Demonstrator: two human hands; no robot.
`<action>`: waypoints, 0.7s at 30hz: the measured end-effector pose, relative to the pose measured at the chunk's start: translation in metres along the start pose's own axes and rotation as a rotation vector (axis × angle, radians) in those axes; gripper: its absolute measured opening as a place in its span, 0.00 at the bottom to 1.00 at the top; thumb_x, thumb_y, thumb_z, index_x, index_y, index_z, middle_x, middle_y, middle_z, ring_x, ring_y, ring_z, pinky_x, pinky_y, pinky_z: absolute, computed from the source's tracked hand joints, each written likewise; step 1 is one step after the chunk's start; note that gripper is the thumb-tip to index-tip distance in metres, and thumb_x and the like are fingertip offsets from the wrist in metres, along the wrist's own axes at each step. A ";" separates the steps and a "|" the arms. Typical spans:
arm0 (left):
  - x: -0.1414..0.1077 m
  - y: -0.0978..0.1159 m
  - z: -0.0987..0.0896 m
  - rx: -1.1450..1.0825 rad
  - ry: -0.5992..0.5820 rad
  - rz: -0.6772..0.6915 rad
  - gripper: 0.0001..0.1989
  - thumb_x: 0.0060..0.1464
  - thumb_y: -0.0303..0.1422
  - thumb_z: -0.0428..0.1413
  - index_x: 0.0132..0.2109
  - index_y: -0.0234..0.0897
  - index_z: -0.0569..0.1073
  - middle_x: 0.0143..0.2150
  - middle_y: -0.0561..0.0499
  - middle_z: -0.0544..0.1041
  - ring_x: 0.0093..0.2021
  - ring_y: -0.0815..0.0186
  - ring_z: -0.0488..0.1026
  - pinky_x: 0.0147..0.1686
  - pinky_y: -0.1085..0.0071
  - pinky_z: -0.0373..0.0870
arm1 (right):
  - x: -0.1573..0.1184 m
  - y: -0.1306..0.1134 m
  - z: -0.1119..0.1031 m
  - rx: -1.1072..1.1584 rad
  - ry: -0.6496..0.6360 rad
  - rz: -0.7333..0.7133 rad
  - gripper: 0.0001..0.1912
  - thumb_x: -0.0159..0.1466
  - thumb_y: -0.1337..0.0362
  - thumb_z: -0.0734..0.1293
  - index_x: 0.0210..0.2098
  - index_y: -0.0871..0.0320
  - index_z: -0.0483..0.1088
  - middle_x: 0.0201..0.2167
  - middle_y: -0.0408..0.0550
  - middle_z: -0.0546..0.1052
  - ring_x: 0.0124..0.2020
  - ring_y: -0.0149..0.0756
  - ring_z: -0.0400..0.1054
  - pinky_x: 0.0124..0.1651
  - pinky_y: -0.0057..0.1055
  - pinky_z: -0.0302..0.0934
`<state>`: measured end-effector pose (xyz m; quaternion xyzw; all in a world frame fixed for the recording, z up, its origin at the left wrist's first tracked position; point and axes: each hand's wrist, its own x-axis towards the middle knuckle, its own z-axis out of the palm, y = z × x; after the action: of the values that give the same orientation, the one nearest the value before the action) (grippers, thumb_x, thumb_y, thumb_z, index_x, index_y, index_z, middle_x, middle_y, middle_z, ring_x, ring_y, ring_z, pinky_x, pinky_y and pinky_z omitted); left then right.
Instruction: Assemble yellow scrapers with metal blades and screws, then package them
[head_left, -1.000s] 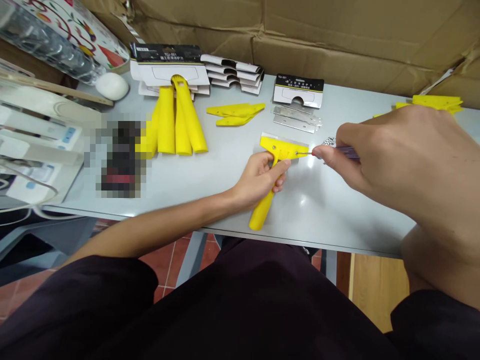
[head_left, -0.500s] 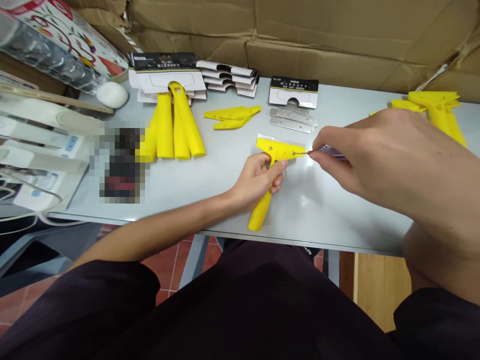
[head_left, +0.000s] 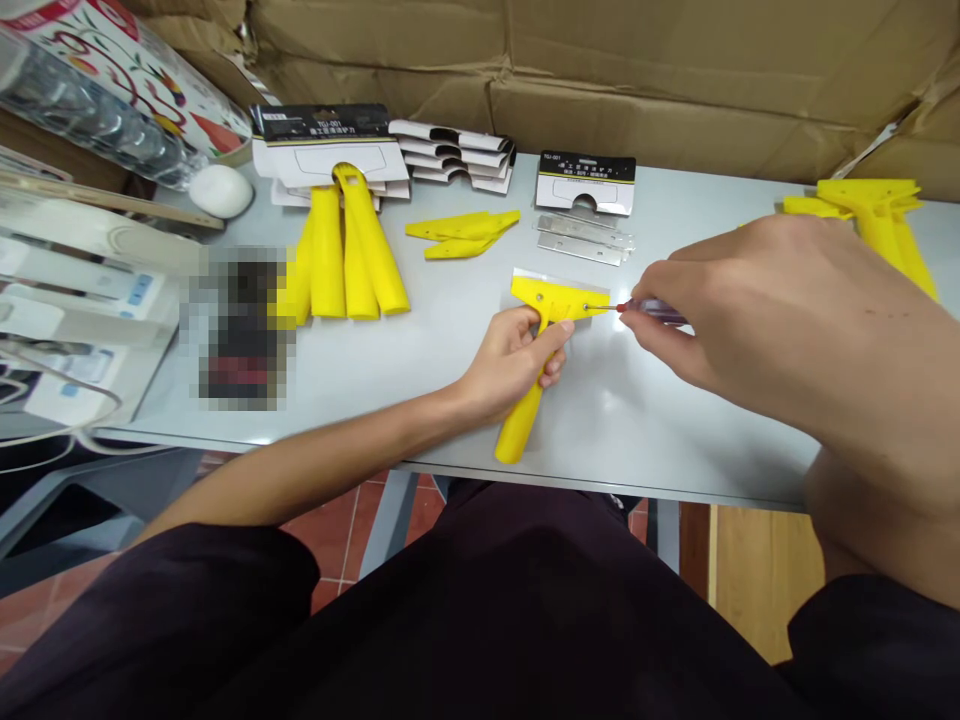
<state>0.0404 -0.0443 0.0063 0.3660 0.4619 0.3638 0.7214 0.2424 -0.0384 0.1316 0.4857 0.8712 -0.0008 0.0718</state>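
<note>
My left hand (head_left: 517, 365) is wrapped round the neck of a yellow scraper (head_left: 519, 430), its T-shaped head pointing away from me. A thin metal blade (head_left: 529, 275) sticks out along the head's far edge. Two screws show in the head, one near each end. Between its thumb and fingers, my right hand (head_left: 757, 320) grips a small screwdriver (head_left: 658, 311) with a clear purplish handle. The screwdriver's tip meets the right-hand screw (head_left: 586, 307). Beyond the scraper head lie several loose metal blades (head_left: 581, 247) and yellow clamp strips (head_left: 463, 233).
Yellow handles (head_left: 362, 255) and folded cards (head_left: 454, 158) lie at the back left. A single card (head_left: 585, 183) lies behind the blades. More yellow scrapers (head_left: 877, 215) are stacked at the far right. Cardboard (head_left: 645, 75) walls the back; a power strip (head_left: 90, 330) stands left.
The right hand has turned slightly, showing more of the screwdriver's handle. The left hand and scraper stay in place. The whole view has shifted very slightly.
</note>
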 end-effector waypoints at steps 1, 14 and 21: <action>0.000 0.000 0.000 -0.001 -0.002 -0.001 0.13 0.60 0.34 0.68 0.36 0.36 0.70 0.20 0.59 0.66 0.20 0.75 0.62 0.20 0.76 0.59 | 0.000 -0.001 -0.001 -0.045 -0.016 0.011 0.23 0.76 0.57 0.56 0.27 0.47 0.74 0.21 0.51 0.71 0.24 0.45 0.59 0.33 0.43 0.45; 0.000 0.000 0.001 -0.012 -0.005 0.008 0.10 0.64 0.29 0.63 0.36 0.35 0.70 0.20 0.59 0.65 0.19 0.75 0.61 0.20 0.76 0.58 | 0.001 -0.003 -0.001 -0.161 -0.039 0.032 0.24 0.75 0.57 0.54 0.33 0.46 0.79 0.23 0.53 0.75 0.29 0.52 0.69 0.35 0.44 0.51; -0.001 0.000 0.001 -0.005 0.001 0.001 0.12 0.63 0.32 0.66 0.35 0.36 0.70 0.20 0.59 0.65 0.20 0.75 0.62 0.20 0.76 0.59 | 0.000 0.003 0.007 -0.168 -0.036 -0.034 0.18 0.74 0.56 0.56 0.43 0.50 0.77 0.23 0.48 0.71 0.25 0.46 0.66 0.32 0.40 0.50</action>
<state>0.0408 -0.0450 0.0071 0.3640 0.4611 0.3656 0.7219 0.2453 -0.0373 0.1251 0.4630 0.8748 0.0622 0.1281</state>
